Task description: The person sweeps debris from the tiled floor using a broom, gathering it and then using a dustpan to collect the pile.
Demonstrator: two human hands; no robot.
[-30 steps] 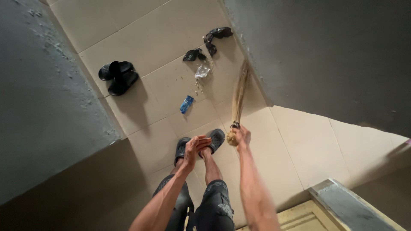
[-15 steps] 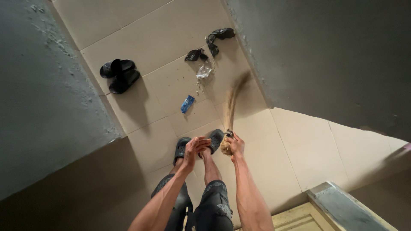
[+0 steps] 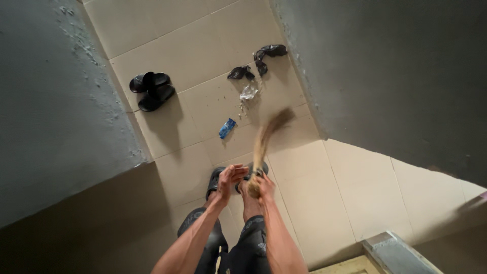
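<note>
My right hand (image 3: 263, 186) grips the bound end of a straw hand broom (image 3: 265, 137). Its bristles reach forward over the beige tiled floor (image 3: 187, 50) and are blurred by motion. My left hand (image 3: 228, 178) hovers just left of the broom's base, fingers apart, holding nothing; whether it touches the broom is unclear. Below the hands are my feet in black clogs (image 3: 215, 180). Ahead on the tiles lie a blue wrapper (image 3: 227, 128), a clear plastic scrap (image 3: 248, 92) and black plastic scraps (image 3: 269, 52).
A pair of black slides (image 3: 152, 90) rests by the grey wall (image 3: 50, 101) on the left. Another grey wall (image 3: 395, 71) juts in on the right. A grey ledge (image 3: 401, 253) sits at the lower right corner.
My right hand has swung the broom leftward and closer to my left hand; the bristles moved from beside the right wall toward the middle of the floor.
</note>
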